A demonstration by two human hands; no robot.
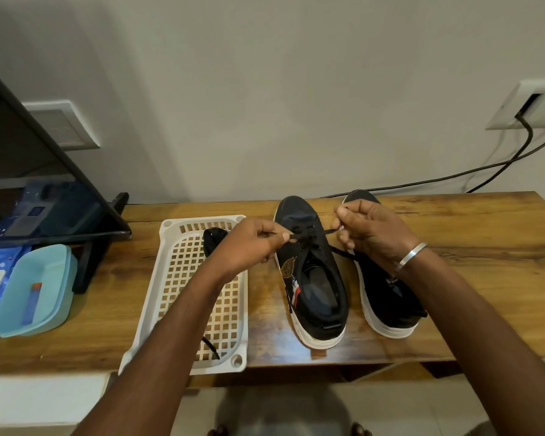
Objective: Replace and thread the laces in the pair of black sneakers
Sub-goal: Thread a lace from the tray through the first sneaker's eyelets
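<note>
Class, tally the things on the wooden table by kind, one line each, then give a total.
Sneakers: 2
White basket: 1
Laces: 2 (one in the hands, one in the basket)
Blue tub: 1
Total: 6

Place: a home room | plain painted wall (pixel 265 89) with white switch plates (pixel 526 105) and trailing black cable (pixel 453 176) | long wooden table (pixel 453 247) | dark flat screen (pixel 44 171) at its left end
</note>
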